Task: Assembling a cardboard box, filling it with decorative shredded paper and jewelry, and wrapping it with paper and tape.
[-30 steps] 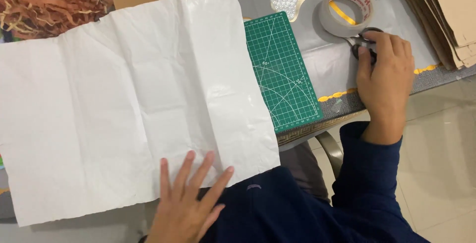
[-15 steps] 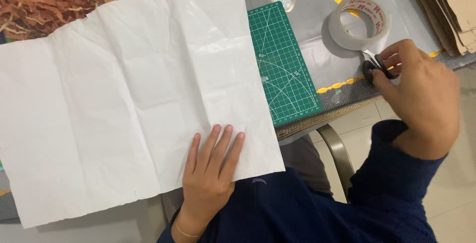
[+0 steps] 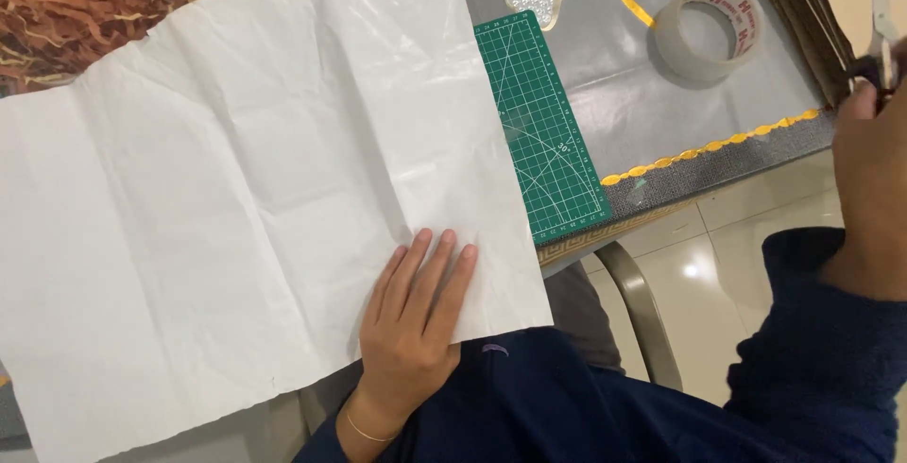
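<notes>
Left hand [image 3: 413, 317] lying flat, open, pressing white paper [image 3: 236, 180]; right hand [image 3: 874, 170] gripping scissors [image 3: 882, 33], blades pointing up, beside tape roll [image 3: 709, 30]

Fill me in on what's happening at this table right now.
A person in a dark blue top sits at a grey table. The left hand lies flat on the near edge of a large creased white sheet, which partly covers a green cutting mat. The right hand holds scissors up at the right edge, blades pointing upward. A roll of clear tape sits on the table.
</notes>
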